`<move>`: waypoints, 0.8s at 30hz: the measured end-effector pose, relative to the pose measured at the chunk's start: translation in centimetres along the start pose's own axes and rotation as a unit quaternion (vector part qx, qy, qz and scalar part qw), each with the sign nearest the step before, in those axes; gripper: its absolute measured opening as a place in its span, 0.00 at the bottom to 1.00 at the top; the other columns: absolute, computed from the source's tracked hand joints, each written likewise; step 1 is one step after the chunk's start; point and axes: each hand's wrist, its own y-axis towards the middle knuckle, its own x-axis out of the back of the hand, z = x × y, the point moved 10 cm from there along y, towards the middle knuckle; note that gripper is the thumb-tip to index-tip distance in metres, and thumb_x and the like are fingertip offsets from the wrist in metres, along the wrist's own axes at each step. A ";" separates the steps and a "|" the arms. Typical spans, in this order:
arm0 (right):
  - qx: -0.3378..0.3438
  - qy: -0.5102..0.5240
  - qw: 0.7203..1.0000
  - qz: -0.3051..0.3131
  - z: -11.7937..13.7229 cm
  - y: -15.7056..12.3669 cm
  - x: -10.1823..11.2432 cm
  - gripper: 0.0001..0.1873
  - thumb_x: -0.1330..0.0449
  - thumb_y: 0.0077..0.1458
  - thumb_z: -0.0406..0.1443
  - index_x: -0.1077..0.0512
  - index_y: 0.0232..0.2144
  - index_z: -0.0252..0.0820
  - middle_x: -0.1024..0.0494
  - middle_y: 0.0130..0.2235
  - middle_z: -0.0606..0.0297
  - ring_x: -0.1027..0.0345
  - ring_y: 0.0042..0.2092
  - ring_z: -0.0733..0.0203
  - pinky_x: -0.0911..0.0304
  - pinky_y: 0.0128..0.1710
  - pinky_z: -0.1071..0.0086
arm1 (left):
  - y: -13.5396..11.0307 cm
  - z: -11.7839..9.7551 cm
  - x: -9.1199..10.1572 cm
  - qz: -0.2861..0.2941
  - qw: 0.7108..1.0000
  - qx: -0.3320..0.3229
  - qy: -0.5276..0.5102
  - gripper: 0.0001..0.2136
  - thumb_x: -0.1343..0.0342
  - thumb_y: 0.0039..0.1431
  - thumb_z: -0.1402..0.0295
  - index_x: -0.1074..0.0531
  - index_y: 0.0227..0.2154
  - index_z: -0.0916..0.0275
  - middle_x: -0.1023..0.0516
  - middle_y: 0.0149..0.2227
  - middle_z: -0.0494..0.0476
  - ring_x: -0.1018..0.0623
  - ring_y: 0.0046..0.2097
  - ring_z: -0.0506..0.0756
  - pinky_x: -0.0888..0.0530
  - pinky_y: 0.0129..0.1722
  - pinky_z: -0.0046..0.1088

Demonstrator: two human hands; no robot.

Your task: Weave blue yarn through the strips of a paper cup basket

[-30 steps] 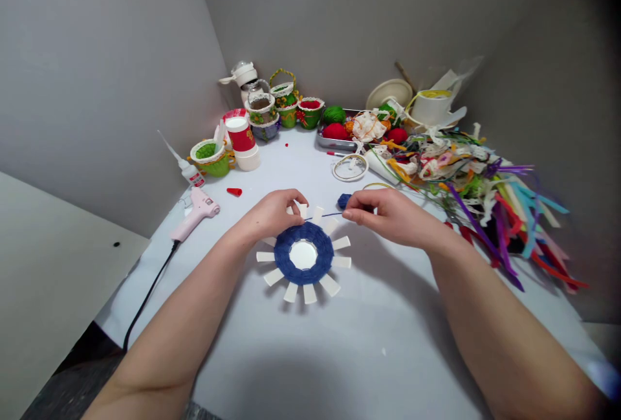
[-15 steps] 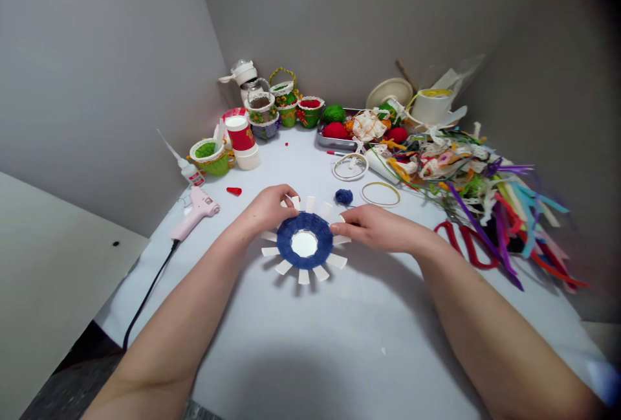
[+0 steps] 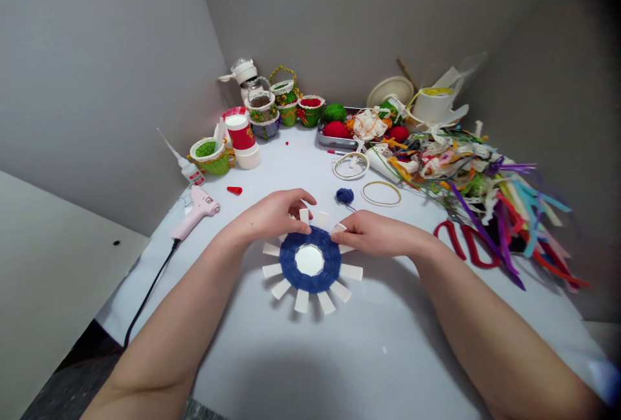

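Observation:
A flattened white paper cup [image 3: 310,261] with splayed strips lies on the white table, a ring of blue yarn woven round its round base. My left hand [image 3: 272,214] grips its far left edge, fingers curled over the strips. My right hand [image 3: 371,233] pinches a strip and the blue yarn strand at the far right edge. A small ball of blue yarn [image 3: 345,196] sits just beyond, its strand running to my right fingers.
A pink glue gun [image 3: 196,211] with black cord lies left, by a glue bottle [image 3: 190,171]. Decorated cup baskets [image 3: 272,109] and a tray of yarn balls [image 3: 339,129] stand at the back. Coloured ribbon strips [image 3: 490,193], red scissors [image 3: 460,239] and two rings [image 3: 381,193] lie right.
My right hand came back from its pull to the right and now rests at the cup's edge. The cup has shifted slightly toward me. The red scissors are uncovered.

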 end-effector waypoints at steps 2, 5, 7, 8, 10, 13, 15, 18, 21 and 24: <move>-0.003 -0.007 1.000 0.009 0.2 -0.1 -0.3 0.20 0.51 0.56 0.47 0.42 0.19 0.40 0.46 0.21 0.71 0.53 0.24 0.69 0.53 0.23 0.73 | 0.0 -0.7 -0.9 0.025 1.000 -0.010 -0.003 0.21 0.41 0.47 0.67 0.32 0.47 0.59 0.23 0.36 0.52 0.26 0.35 0.51 0.31 0.33 0.25; -0.003 -0.015 1.000 0.012 0.3 -0.1 -0.4 0.22 0.52 0.56 0.48 0.41 0.19 0.39 0.46 0.20 0.72 0.53 0.23 0.69 0.54 0.23 0.73 | 0.1 -1.2 -1.7 0.039 0.999 -0.013 0.014 0.19 0.42 0.47 0.70 0.31 0.45 0.59 0.23 0.32 0.49 0.27 0.32 0.49 0.33 0.32 0.24; -0.006 -0.016 1.000 0.007 0.1 -0.1 -0.1 0.23 0.52 0.56 0.51 0.39 0.19 0.39 0.46 0.20 0.72 0.54 0.23 0.69 0.54 0.23 0.73 | 0.2 -1.3 -1.6 0.032 0.999 -0.013 0.028 0.18 0.42 0.47 0.70 0.29 0.44 0.60 0.24 0.31 0.48 0.27 0.31 0.49 0.33 0.32 0.24; -0.008 -0.017 1.000 0.003 -0.1 -0.1 0.1 0.24 0.51 0.55 0.52 0.38 0.20 0.39 0.45 0.20 0.71 0.54 0.23 0.69 0.54 0.23 0.73 | 0.3 -1.2 -1.5 0.027 0.999 -0.012 0.031 0.18 0.42 0.47 0.71 0.29 0.44 0.59 0.24 0.31 0.48 0.27 0.31 0.49 0.33 0.33 0.24; -0.012 -0.018 1.000 -0.010 -0.4 -0.1 0.6 0.25 0.50 0.54 0.54 0.35 0.22 0.39 0.40 0.21 0.70 0.51 0.24 0.68 0.52 0.23 0.73 | 0.5 -0.8 -1.3 0.017 1.000 -0.008 0.025 0.17 0.42 0.47 0.70 0.29 0.44 0.59 0.24 0.32 0.49 0.27 0.32 0.50 0.33 0.33 0.24; -0.003 -0.018 1.000 -0.021 -0.5 -0.1 1.2 0.26 0.49 0.54 0.55 0.30 0.27 0.38 0.32 0.25 0.67 0.44 0.27 0.66 0.49 0.25 0.73 | 0.7 0.0 -0.9 -0.002 1.000 -0.001 0.020 0.17 0.42 0.47 0.69 0.29 0.43 0.59 0.24 0.33 0.49 0.27 0.33 0.50 0.33 0.33 0.24; 0.010 -0.016 1.000 -0.019 -0.3 0.0 1.3 0.25 0.50 0.55 0.54 0.28 0.31 0.38 0.29 0.28 0.65 0.41 0.29 0.65 0.47 0.27 0.73 | 0.9 0.5 -0.7 -0.017 1.000 0.003 0.024 0.17 0.42 0.47 0.68 0.29 0.43 0.59 0.23 0.32 0.48 0.28 0.33 0.50 0.33 0.33 0.24; 0.028 -0.008 0.999 -0.026 -0.2 0.2 1.5 0.25 0.51 0.57 0.53 0.27 0.34 0.39 0.28 0.29 0.65 0.39 0.30 0.64 0.45 0.28 0.73 | 1.1 1.1 -0.5 -0.031 0.999 0.006 0.025 0.17 0.41 0.47 0.68 0.28 0.43 0.60 0.23 0.32 0.49 0.28 0.32 0.50 0.33 0.33 0.24; 0.036 0.012 0.998 -0.052 -0.5 0.4 2.0 0.25 0.52 0.58 0.52 0.27 0.34 0.38 0.27 0.30 0.65 0.38 0.31 0.63 0.44 0.29 0.72 | 1.4 1.6 -0.3 -0.044 0.999 0.006 0.001 0.18 0.41 0.46 0.68 0.29 0.43 0.61 0.24 0.32 0.49 0.28 0.31 0.49 0.33 0.32 0.24; 0.036 0.033 0.994 -0.094 -1.1 0.5 3.0 0.25 0.53 0.59 0.51 0.27 0.34 0.38 0.28 0.29 0.65 0.37 0.30 0.63 0.44 0.29 0.72 | 1.7 2.4 0.2 -0.058 0.998 0.013 -0.034 0.18 0.40 0.46 0.68 0.29 0.42 0.62 0.25 0.31 0.49 0.29 0.31 0.49 0.33 0.31 0.23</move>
